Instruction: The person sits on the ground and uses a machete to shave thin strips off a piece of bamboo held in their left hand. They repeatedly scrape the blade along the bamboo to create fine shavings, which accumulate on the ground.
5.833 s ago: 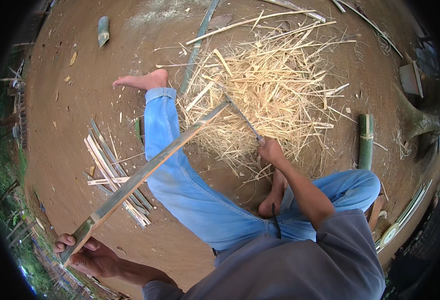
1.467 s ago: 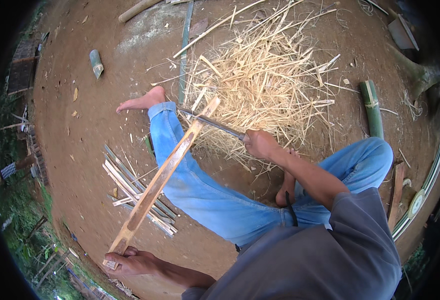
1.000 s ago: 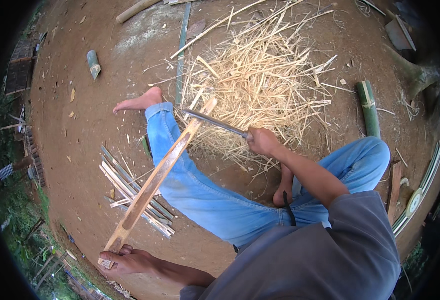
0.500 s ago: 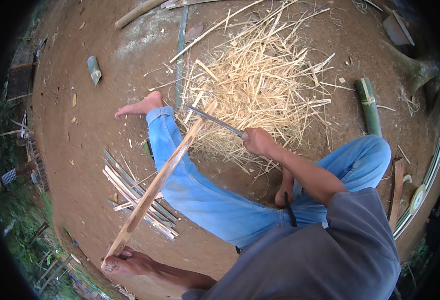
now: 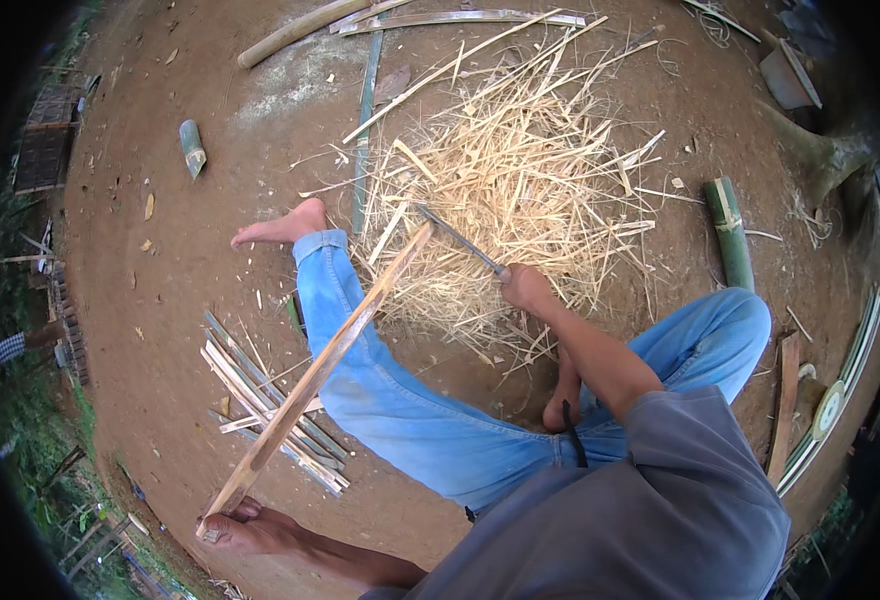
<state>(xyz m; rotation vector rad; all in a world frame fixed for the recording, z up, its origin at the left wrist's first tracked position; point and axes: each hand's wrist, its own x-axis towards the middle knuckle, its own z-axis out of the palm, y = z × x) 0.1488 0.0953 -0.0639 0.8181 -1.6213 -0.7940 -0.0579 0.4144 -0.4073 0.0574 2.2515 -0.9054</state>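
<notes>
My left hand [image 5: 250, 526] is closed round the lower end of a long split bamboo strip [image 5: 317, 375]. The strip slants up and away across my left shin, its pale far end over the edge of a shavings heap [image 5: 520, 170]. In my right hand [image 5: 529, 290] is the handle of a knife with a narrow dark blade [image 5: 465, 240]. The blade points up and left, its tip beside the strip's far end; whether they touch, I cannot tell. Split bamboo strips [image 5: 270, 400] lie in a loose bundle on the ground, left of my leg and partly behind the held strip.
A short green bamboo piece [image 5: 192, 149] lies at the far left, and a thicker green section [image 5: 728, 235] near my right knee. Bamboo poles [image 5: 305, 30] rest at the back. Long strips with a round disc [image 5: 830, 408] and a wooden board [image 5: 784, 405] lie at the right.
My right hand and the knife have moved slightly right and nearer, and the blade has slid off the strip to its far end. The left hand still grips the strip.
</notes>
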